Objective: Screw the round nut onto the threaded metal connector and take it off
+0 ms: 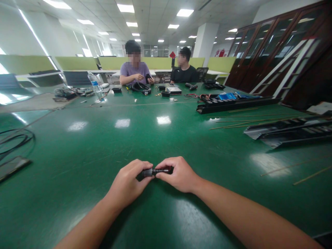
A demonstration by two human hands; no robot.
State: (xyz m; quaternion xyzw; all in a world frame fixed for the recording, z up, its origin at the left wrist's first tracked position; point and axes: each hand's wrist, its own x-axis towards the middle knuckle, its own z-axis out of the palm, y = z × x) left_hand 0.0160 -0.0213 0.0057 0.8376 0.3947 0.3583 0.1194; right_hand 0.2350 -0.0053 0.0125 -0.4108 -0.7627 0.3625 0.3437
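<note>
Between my two hands, a short black cylindrical tool (158, 171) lies level, just above the green table. It has a grey collar at the left and a ribbed dark shaft towards the right. My left hand (131, 177) is closed round its thicker left end, thumb and fingers pressed on the collar. Thumb and fingertips of my right hand (180, 174) pinch the shaft near the middle, curling round its right part. Both ends of the tool are partly hidden by my fingers, so its exact kind cannot be made out.
Black metal channels (293, 133) and thin brass-coloured rods (238, 123) lie at the right on the green table (109, 138). Black cables (15, 140) lie left. Two people (133, 67) sit across, near a water bottle (95, 84) and small black boxes (165, 93). A ladder (287, 69) leans right.
</note>
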